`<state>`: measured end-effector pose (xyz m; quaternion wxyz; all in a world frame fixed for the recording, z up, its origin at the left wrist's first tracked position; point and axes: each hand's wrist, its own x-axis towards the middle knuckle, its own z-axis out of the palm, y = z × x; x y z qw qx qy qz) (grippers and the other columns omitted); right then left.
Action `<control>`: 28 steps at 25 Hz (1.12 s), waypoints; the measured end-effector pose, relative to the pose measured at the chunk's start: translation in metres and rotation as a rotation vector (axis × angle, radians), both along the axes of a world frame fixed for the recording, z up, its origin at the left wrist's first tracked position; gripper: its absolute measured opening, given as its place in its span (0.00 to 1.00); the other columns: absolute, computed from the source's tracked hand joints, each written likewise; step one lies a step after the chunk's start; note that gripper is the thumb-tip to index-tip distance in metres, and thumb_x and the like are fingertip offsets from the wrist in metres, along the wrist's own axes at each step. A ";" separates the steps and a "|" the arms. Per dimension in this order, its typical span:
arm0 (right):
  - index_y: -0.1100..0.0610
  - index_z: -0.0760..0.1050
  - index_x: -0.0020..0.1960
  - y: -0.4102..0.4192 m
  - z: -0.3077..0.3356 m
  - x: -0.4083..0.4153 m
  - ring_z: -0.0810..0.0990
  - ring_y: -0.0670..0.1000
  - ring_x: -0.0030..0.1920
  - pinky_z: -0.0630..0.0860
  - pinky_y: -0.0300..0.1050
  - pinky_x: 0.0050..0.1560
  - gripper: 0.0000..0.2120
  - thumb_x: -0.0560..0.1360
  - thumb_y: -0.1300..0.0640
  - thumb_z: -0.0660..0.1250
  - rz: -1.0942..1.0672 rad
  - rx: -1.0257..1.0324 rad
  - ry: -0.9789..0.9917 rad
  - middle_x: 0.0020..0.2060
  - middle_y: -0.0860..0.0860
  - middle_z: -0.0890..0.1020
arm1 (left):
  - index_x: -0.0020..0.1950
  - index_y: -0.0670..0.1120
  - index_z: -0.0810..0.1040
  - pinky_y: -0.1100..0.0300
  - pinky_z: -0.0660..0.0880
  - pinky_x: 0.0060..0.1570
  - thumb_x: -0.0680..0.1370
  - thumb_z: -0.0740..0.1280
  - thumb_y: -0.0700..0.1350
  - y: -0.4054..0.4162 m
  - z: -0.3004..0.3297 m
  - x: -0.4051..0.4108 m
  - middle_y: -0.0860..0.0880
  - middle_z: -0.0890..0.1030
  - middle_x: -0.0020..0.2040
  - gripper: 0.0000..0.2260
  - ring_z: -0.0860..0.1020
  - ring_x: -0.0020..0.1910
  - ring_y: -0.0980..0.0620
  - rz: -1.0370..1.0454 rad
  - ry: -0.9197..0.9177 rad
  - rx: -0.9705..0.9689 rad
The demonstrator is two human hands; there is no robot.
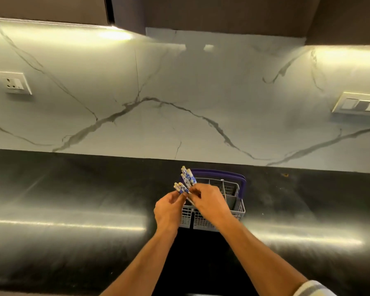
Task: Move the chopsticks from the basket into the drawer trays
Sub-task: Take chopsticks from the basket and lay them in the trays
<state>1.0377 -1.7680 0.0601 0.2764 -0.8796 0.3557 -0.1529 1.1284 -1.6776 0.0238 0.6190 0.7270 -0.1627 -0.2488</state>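
Reaching forward: both bare forearms stretch from the lower edge toward the middle of the dark countertop (73, 199), converging over the basket.
Wall, far left: a white socket (13, 82) sits on the veined marble backsplash (179, 92).
Left hand (169, 209): raised at the basket's left corner, wrist bent slightly, fingers curled and pinching the lower part of the chopsticks.
Chopsticks (186, 180): a fanned bundle with blue-and-white patterned tops, tilted up and left, their lower ends hidden behind the hands above the basket's left compartment.
Right hand (208, 202): crosses over the basket, back upward, fingertips closed on the same bundle beside the left hand.
Basket (233, 190): grey mesh cutlery holder with a purple handle, standing on the counter near the backsplash.
Wall, far right: a switch panel (360, 104).
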 end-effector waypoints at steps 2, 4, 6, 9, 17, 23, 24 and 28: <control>0.48 0.79 0.58 -0.003 -0.006 0.004 0.82 0.44 0.42 0.82 0.44 0.47 0.09 0.80 0.50 0.65 0.018 0.010 0.033 0.48 0.47 0.83 | 0.49 0.57 0.84 0.50 0.82 0.52 0.74 0.72 0.57 0.000 -0.004 0.002 0.56 0.87 0.44 0.07 0.84 0.45 0.59 -0.027 -0.029 -0.007; 0.48 0.80 0.57 -0.006 -0.009 0.004 0.83 0.44 0.42 0.83 0.46 0.47 0.09 0.79 0.49 0.65 0.029 0.001 0.041 0.46 0.46 0.83 | 0.48 0.57 0.84 0.50 0.82 0.52 0.75 0.72 0.56 0.001 -0.007 0.004 0.57 0.87 0.43 0.05 0.84 0.45 0.59 -0.054 -0.039 -0.034; 0.48 0.80 0.56 -0.006 -0.008 0.002 0.83 0.43 0.41 0.83 0.46 0.46 0.08 0.79 0.48 0.66 0.032 -0.007 0.027 0.45 0.45 0.83 | 0.47 0.57 0.84 0.50 0.82 0.52 0.75 0.72 0.54 0.002 -0.010 0.004 0.57 0.87 0.43 0.04 0.85 0.44 0.59 -0.054 -0.034 -0.067; 0.49 0.81 0.54 -0.005 -0.003 -0.001 0.82 0.43 0.39 0.80 0.39 0.41 0.09 0.79 0.47 0.66 0.026 -0.022 -0.005 0.43 0.45 0.83 | 0.49 0.56 0.84 0.52 0.82 0.51 0.76 0.71 0.53 0.002 -0.006 0.000 0.57 0.87 0.43 0.05 0.85 0.43 0.60 -0.041 -0.060 -0.088; 0.50 0.83 0.57 0.000 0.026 -0.006 0.82 0.42 0.43 0.77 0.34 0.44 0.10 0.77 0.51 0.70 -0.022 0.041 -0.143 0.47 0.47 0.86 | 0.57 0.48 0.83 0.63 0.82 0.49 0.79 0.69 0.45 0.017 0.030 0.002 0.54 0.86 0.46 0.08 0.83 0.44 0.63 0.005 -0.265 -0.232; 0.51 0.84 0.52 0.007 0.086 -0.012 0.84 0.42 0.41 0.80 0.37 0.47 0.08 0.74 0.52 0.74 0.011 0.084 -0.344 0.42 0.45 0.86 | 0.52 0.51 0.83 0.67 0.81 0.47 0.77 0.71 0.42 0.036 0.096 0.022 0.54 0.86 0.43 0.06 0.84 0.41 0.62 -0.101 -0.460 -0.296; 0.51 0.85 0.51 0.009 0.099 -0.013 0.85 0.43 0.40 0.81 0.38 0.47 0.07 0.74 0.52 0.74 0.027 0.088 -0.372 0.40 0.45 0.86 | 0.52 0.50 0.83 0.68 0.80 0.47 0.77 0.71 0.42 0.039 0.111 0.023 0.54 0.86 0.43 0.06 0.84 0.41 0.63 -0.136 -0.497 -0.305; 0.51 0.85 0.48 0.023 0.157 -0.023 0.85 0.45 0.38 0.80 0.37 0.43 0.05 0.74 0.52 0.73 0.129 0.041 -0.439 0.39 0.47 0.87 | 0.55 0.49 0.84 0.65 0.80 0.48 0.77 0.71 0.43 0.049 0.172 0.023 0.53 0.87 0.45 0.07 0.85 0.45 0.59 -0.291 -0.646 -0.313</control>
